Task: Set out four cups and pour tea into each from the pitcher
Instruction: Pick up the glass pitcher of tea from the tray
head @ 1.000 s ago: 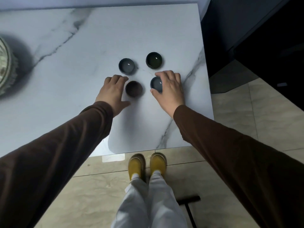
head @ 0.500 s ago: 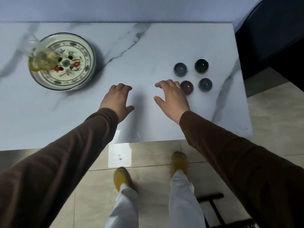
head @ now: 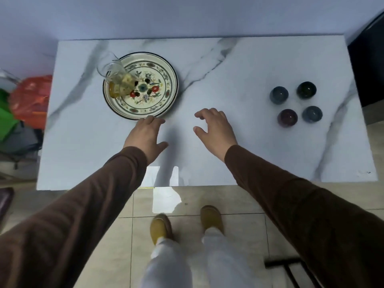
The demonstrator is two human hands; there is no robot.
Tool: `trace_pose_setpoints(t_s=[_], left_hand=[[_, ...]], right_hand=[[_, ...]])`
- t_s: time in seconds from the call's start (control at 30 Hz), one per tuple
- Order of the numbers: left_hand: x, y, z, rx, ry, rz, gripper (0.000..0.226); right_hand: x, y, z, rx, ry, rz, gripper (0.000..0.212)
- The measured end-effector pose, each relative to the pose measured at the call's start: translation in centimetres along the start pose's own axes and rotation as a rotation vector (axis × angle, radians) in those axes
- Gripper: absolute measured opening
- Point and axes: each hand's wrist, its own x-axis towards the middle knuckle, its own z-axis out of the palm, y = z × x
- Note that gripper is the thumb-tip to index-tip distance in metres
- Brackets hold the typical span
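Observation:
Four small dark cups stand in a square at the table's right: a grey-blue cup [head: 278,95], a dark green cup [head: 306,90], a maroon cup [head: 287,117] and a blue cup [head: 312,114]. A glass pitcher [head: 117,80] holding amber tea stands on the left part of a flower-patterned plate [head: 158,80]. My left hand [head: 146,136] hovers open just in front of the plate's near rim. My right hand [head: 215,129] is open over the bare table middle, left of the cups. Neither hand holds anything.
The white marble table [head: 249,159] ends at a near edge above the tiled floor, where my feet in yellow shoes [head: 211,218] stand. Red and green bags [head: 27,100] lie left of the table. A dark cabinet [head: 367,65] stands at the right.
Both hands left the cups and moved left across the table. My view swung left too, so the cups now sit at the right and the plate with the pitcher is nearer the middle.

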Motion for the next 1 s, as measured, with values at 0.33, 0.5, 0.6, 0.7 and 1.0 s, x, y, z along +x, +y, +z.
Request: trace_pose_setpoints(t_s=[0.33, 0.5, 0.6, 0.7, 1.0], left_hand=[[0.3, -14.4, -4.9, -0.036, -0.002, -0.004, 0.055], [2.3, -19.3, -6.4, -0.042, 0.005, -0.026, 0.049], [4.2, -21.1, -6.9, -0.034, -0.013, -0.043, 0.047], [6.3, -22.4, -7.3, -0.025, -0.016, -0.046, 0.048], [10.6, -23.9, -7.0, -0.019, -0.009, 0.081, 0.044]], right_hand=[[4.6, -11.8, 9.0, 0.153, 0.043, 0.108, 0.031], [7.5, -15.7, 11.9, 0.293, 0.067, 0.166, 0.03], [9.4, -17.4, 13.4, 0.413, 0.085, 0.211, 0.03], [11.5, -18.5, 14.7, 0.486, 0.084, 0.237, 0.033], [15.4, -20.9, 18.0, 0.711, 0.191, 0.409, 0.032]])
